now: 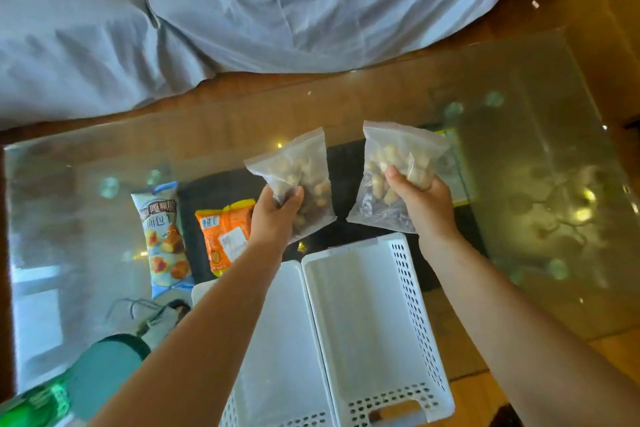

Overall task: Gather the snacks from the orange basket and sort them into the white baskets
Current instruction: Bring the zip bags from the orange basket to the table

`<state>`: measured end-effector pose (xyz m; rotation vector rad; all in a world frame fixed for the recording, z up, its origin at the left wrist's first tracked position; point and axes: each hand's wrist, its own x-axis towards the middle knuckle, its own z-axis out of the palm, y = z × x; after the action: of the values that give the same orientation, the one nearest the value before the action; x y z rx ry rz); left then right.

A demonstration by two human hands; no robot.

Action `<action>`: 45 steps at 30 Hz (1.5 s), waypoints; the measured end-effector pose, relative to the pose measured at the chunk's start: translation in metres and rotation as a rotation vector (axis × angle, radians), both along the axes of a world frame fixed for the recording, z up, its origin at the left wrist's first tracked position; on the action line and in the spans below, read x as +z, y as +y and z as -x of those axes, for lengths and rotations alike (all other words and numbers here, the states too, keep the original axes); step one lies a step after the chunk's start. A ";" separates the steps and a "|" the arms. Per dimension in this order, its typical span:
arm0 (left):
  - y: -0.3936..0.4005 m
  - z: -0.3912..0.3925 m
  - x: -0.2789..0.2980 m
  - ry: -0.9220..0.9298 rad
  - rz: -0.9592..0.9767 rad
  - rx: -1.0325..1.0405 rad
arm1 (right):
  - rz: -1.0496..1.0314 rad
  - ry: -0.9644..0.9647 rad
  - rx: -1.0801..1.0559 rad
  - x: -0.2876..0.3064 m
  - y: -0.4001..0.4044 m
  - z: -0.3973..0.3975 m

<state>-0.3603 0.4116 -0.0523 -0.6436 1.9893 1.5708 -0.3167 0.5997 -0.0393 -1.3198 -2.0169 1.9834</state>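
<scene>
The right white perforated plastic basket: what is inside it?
The right white perforated plastic basket shows only a bare floor, nothing inside. The left white basket is mostly covered by the left forearm.

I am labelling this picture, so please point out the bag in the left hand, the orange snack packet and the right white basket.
Bag in left hand (298,170): head view, on its clear upper part.
Orange snack packet (221,232): head view, on its front face.
Right white basket (349,308): head view, on its bare floor.
</scene>
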 end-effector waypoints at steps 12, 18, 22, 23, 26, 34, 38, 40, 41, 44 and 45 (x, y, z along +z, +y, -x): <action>0.006 0.009 -0.073 -0.163 0.116 -0.121 | -0.029 -0.308 0.307 -0.087 0.015 0.016; 0.005 0.007 -0.073 -0.114 0.237 -0.180 | -0.016 -0.357 0.383 -0.089 0.015 0.020; 0.004 0.005 -0.065 -0.107 0.251 -0.193 | -0.045 -0.339 0.425 -0.081 0.017 0.019; 0.004 0.005 -0.061 -0.114 0.229 -0.194 | -0.052 -0.328 0.434 -0.077 0.018 0.019; 0.002 0.001 -0.045 -0.150 0.180 -0.206 | -0.058 -0.289 0.450 -0.061 0.020 0.014; -0.012 -0.044 0.039 -0.162 0.037 -0.025 | 0.020 -0.247 0.437 0.025 0.000 -0.018; -0.031 -0.090 0.091 -0.241 -0.057 0.106 | 0.140 -0.308 0.459 0.071 -0.022 -0.053; -0.046 -0.120 0.111 -0.269 -0.060 0.125 | 0.173 -0.358 0.487 0.090 -0.035 -0.076; -0.056 -0.136 0.119 -0.277 -0.053 0.134 | 0.176 -0.378 0.500 0.097 -0.041 -0.088; -0.086 -0.189 0.139 -0.304 -0.038 0.223 | 0.138 -0.445 0.586 0.115 -0.062 -0.126; -0.096 -0.208 0.145 -0.314 -0.034 0.268 | 0.124 -0.469 0.625 0.121 -0.070 -0.138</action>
<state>-0.1526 0.3157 0.0929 -1.1071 1.6936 1.5356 -0.1791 0.5296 0.0816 -1.4069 -2.8561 2.2050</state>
